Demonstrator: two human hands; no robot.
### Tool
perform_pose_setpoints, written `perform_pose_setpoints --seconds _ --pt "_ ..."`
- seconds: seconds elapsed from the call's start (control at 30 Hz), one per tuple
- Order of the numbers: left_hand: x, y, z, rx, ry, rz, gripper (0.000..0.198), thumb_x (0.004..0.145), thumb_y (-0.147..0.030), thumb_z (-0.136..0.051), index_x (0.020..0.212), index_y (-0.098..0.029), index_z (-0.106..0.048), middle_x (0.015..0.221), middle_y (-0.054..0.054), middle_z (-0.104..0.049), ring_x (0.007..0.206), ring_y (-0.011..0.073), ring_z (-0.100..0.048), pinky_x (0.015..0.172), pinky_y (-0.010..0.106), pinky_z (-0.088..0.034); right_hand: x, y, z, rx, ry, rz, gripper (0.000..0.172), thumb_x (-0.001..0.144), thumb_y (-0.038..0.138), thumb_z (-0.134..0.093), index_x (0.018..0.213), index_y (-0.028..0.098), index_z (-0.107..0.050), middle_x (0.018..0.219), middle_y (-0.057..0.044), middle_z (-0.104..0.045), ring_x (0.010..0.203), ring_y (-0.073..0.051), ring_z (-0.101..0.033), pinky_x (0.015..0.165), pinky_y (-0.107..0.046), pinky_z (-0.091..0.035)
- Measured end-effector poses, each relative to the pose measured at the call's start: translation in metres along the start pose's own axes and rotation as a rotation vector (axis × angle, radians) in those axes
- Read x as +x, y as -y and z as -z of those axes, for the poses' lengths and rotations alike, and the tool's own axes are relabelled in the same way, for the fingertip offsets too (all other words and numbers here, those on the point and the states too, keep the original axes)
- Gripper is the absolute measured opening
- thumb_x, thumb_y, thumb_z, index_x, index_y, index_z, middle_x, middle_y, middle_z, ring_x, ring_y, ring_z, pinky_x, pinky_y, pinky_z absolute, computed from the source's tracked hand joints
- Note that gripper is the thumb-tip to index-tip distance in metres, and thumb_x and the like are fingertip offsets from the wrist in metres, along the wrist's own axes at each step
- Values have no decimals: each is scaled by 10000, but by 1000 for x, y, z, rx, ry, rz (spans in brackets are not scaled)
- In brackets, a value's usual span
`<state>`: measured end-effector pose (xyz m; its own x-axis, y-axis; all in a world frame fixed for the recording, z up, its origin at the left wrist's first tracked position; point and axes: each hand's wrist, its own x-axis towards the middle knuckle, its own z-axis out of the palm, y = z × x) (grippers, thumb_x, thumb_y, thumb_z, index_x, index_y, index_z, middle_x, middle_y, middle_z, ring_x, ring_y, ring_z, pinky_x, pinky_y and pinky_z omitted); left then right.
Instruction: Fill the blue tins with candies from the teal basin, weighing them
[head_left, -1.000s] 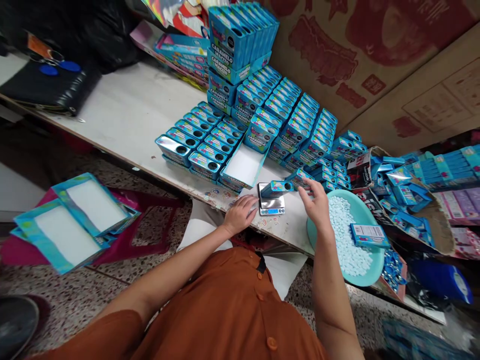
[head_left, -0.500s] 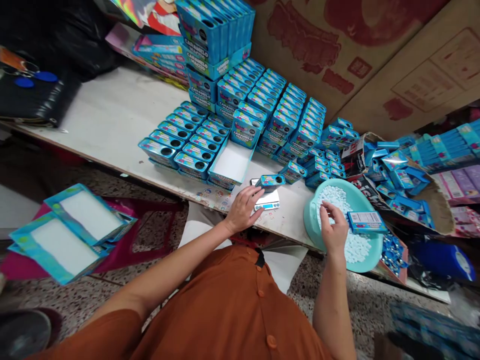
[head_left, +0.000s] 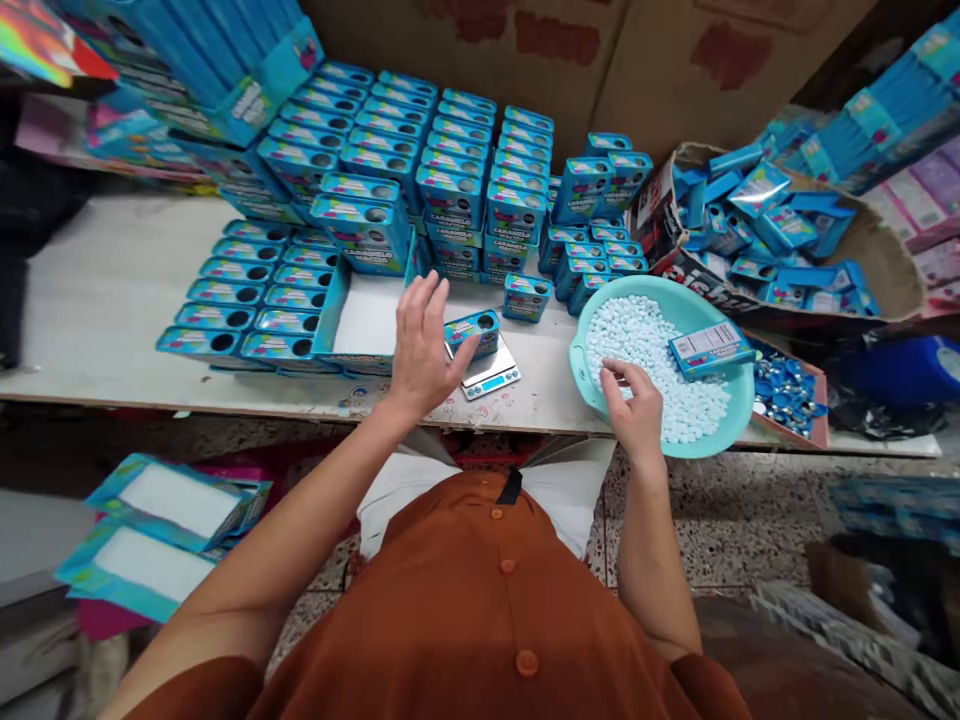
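Note:
My left hand [head_left: 421,345] is open, fingers stretched upward, close beside a blue candy box [head_left: 472,334]. That box lies on a small digital scale [head_left: 493,378] with a lit display, its round dark hole showing on top. Over the left part of a turquoise basin [head_left: 690,448] is my right hand [head_left: 634,408], its thumb and fingers pinched together; what they hold, if anything, is too small to name. Small pale-blue candies [head_left: 630,328] fill much of the basin. Another blue box [head_left: 711,348] lies label-up on the candies at the right.
Rows of blue boxes [head_left: 375,125] are stacked at the back. A display tray [head_left: 367,315] with a bare white floor stands left of the scale. Behind the basin is a carton [head_left: 892,255] of loose boxes. Shiny blue caps [head_left: 787,395] fill a pink box at the right.
My left hand has shifted left, off the box on the scale, and its fingers have lifted. My right hand stays pinched over the basin. The head view has turned and moved closer.

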<state>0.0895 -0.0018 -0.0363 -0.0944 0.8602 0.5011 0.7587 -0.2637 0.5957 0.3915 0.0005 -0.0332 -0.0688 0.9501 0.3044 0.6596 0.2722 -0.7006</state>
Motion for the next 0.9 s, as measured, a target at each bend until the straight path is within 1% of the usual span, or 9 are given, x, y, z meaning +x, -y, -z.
perform_pose_setpoints --seconds 0.27,0.37,0.43,0.53,0.6,0.63,0.7,0.77,0.9 --pt "9 -7 0 126 59 -133 689 868 -473 -569 1461 -267 -284 1526 83 -307 1440 297 -233 1222 515 -175 -2 2 3 41 27 -1 222 925 331 -488 987 217 -668 978 -65 -682 922 -201 -616 862 -350 -477" --pt "9 -4 -3 130 79 -146 691 869 -472 -572 1460 -254 -288 1522 70 -314 1436 305 -237 1218 520 -177 -2 1 2 28 27 11 214 927 320 -487 976 213 -666 976 -66 -682 938 -207 -614 874 -352 -468" --pt "9 -1 -7 175 112 -134 700 860 -477 -583 1448 -215 -308 1514 98 -324 1431 322 -240 1208 525 -186 -2 -1 2 21 33 20 212 927 318 -486 972 213 -665 974 -67 -685 933 -210 -616 869 -352 -467" --pt "7 1 -14 305 293 -97 669 852 -448 -590 1400 -143 -360 1431 171 -427 1366 345 -347 1143 536 -288 -3 -2 3 26 41 36 214 928 317 -487 964 205 -666 960 -65 -688 925 -206 -621 863 -341 -466" --pt "6 -2 -16 377 426 -55 587 857 -390 -581 1344 -112 -412 1310 185 -536 1253 332 -476 1056 514 -390 -5 -3 4 24 42 43 219 926 319 -491 955 197 -671 941 -64 -691 910 -202 -625 857 -334 -466" --pt "5 -5 -15 403 459 -34 527 861 -352 -572 1311 -109 -443 1249 179 -577 1191 317 -525 1015 493 -424 -6 -3 4 15 40 42 221 924 324 -494 950 196 -673 937 -64 -692 901 -201 -626 852 -332 -466" --pt "4 -11 -7 413 473 -41 417 857 -298 -577 1232 -126 -513 1157 152 -627 1105 294 -571 957 454 -459 -6 -5 3 -10 43 40 227 920 337 -503 957 197 -678 947 -62 -697 883 -197 -630 830 -322 -471" --pt "4 -19 11 370 420 -92 369 863 -265 -573 1213 -160 -529 1145 117 -637 1088 264 -574 934 413 -469 -7 -8 1 -28 30 57 237 916 358 -512 954 195 -679 943 -60 -700 887 -198 -633 828 -319 -470" --pt "11 -31 75 322 189 -131 399 872 -313 -590 1249 -209 -512 1154 76 -641 1065 219 -572 933 368 -470 -8 -11 -2 -75 40 73 253 915 383 -508 951 199 -678 966 -57 -702 891 -200 -636 838 -322 -461"
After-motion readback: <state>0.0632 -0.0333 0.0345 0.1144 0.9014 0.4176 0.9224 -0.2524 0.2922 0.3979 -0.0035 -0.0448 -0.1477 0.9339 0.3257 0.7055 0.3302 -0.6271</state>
